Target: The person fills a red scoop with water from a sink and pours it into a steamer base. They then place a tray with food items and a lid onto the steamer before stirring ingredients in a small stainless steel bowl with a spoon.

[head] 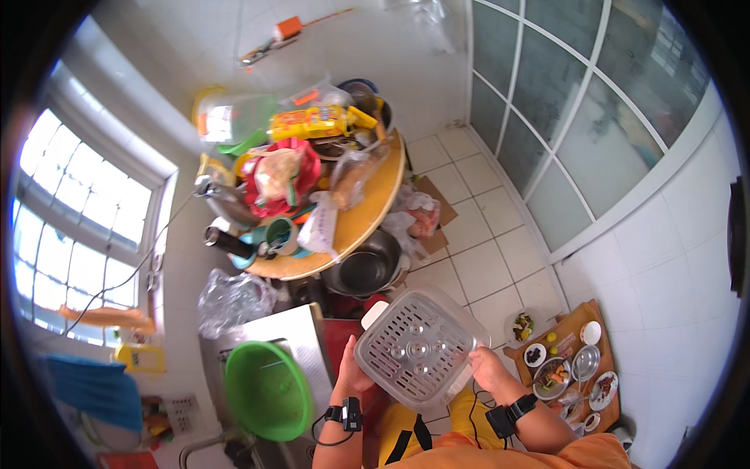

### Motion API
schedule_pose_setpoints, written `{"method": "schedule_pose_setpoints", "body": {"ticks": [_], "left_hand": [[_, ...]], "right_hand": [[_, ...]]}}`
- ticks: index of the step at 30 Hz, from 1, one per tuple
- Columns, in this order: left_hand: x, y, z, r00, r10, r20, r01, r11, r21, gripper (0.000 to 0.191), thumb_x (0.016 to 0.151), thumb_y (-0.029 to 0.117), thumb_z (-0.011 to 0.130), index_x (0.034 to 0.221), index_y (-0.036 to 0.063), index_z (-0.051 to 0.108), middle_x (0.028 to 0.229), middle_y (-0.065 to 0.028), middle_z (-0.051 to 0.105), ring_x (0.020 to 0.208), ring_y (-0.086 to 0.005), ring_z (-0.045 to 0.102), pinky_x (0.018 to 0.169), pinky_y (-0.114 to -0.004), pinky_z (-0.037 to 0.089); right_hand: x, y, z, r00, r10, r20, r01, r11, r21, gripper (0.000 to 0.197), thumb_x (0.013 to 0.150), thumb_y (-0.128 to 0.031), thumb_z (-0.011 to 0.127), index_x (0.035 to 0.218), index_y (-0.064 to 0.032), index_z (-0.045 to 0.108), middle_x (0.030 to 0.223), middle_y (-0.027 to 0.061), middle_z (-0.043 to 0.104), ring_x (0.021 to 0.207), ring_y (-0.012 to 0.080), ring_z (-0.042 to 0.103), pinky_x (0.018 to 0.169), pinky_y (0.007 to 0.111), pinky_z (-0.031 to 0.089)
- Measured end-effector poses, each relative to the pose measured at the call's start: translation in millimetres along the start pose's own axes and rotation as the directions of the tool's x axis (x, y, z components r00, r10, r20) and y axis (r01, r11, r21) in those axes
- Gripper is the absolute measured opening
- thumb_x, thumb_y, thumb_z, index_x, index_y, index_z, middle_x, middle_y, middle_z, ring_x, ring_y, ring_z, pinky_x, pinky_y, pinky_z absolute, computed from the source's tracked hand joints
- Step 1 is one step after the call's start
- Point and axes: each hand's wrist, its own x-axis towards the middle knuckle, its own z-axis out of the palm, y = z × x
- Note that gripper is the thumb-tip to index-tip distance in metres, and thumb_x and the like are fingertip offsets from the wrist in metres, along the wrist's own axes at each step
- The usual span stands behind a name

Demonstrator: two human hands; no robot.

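Observation:
A square, see-through plastic steamer basket (418, 350) with slots and round bumps in its floor is held level in front of my body. My left hand (354, 370) grips its left side, just below a white handle tab (374, 315). On the opposite side my right hand (488, 368) has hold of the near right corner, thumb on the rim. Nothing lies on the slotted floor. Black devices with cables are strapped to both wrists.
At left, a green plastic basin (268, 391) sits over the steel sink. A crowded round wooden table (363, 211) stands ahead, with a dark pot (368, 265) below its edge. Lower right, a wooden board (609, 398) bears several bowls of food. Sliding glass doors (559, 135) stand at upper right.

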Motion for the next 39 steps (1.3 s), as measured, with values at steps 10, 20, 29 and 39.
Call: {"method": "schedule_pose_setpoints", "body": {"ticks": [10, 20, 29, 39], "left_hand": [[-212.9, -43.5, -25.1, 0.912, 0.408, -0.054, -0.410, 0.910, -0.064, 0.048, 0.092, 0.037, 0.038, 0.123, 0.0023, 0.048, 0.114, -0.0133, 0.057, 0.101, -0.0295, 0.056, 0.083, -0.046, 0.049], [-377.0, -113.9, -111.2, 0.747, 0.639, -0.186, -0.653, 0.650, -0.390, 0.054, 0.092, 0.042, 0.032, 0.125, 0.0023, 0.046, 0.118, -0.0144, 0.055, 0.104, -0.0304, 0.054, 0.087, -0.045, 0.047], [-497.0, -186.7, -104.4, 0.395, 0.819, -0.417, -0.915, 0.309, -0.261, 0.050, 0.093, 0.039, 0.037, 0.127, 0.0025, 0.043, 0.120, -0.0142, 0.053, 0.105, -0.0292, 0.053, 0.087, -0.044, 0.047], [-568.1, -342.4, -99.3, -0.028, 0.674, -0.738, -0.985, -0.144, -0.094, 0.058, 0.088, 0.046, 0.041, 0.128, 0.0037, 0.042, 0.121, -0.0143, 0.051, 0.108, -0.0308, 0.051, 0.089, -0.047, 0.044]], "right_hand": [[-112.9, 53.9, 93.4, 0.977, 0.060, 0.203, 0.043, 0.881, -0.472, 0.051, 0.084, -0.026, 0.054, 0.128, -0.0040, 0.040, 0.120, 0.0073, 0.052, 0.111, 0.0184, 0.049, 0.097, 0.033, 0.037], [-231.1, 138.8, 202.8, 0.812, 0.100, 0.576, 0.464, 0.489, -0.739, 0.074, 0.087, -0.043, 0.051, 0.139, 0.0015, 0.022, 0.136, 0.0107, 0.037, 0.127, 0.0197, 0.032, 0.106, 0.032, 0.020], [-231.5, 235.8, 211.0, 0.670, 0.404, 0.623, 0.374, 0.541, -0.753, 0.077, 0.088, -0.057, 0.043, 0.136, 0.0005, 0.028, 0.134, 0.0133, 0.037, 0.117, 0.0219, 0.043, 0.099, 0.035, 0.035], [-311.6, 312.5, 198.9, 0.223, 0.851, 0.475, -0.092, 0.504, -0.859, 0.077, 0.084, -0.056, 0.050, 0.133, 0.0011, 0.032, 0.124, 0.0084, 0.049, 0.108, 0.0161, 0.052, 0.089, 0.030, 0.044]]}}
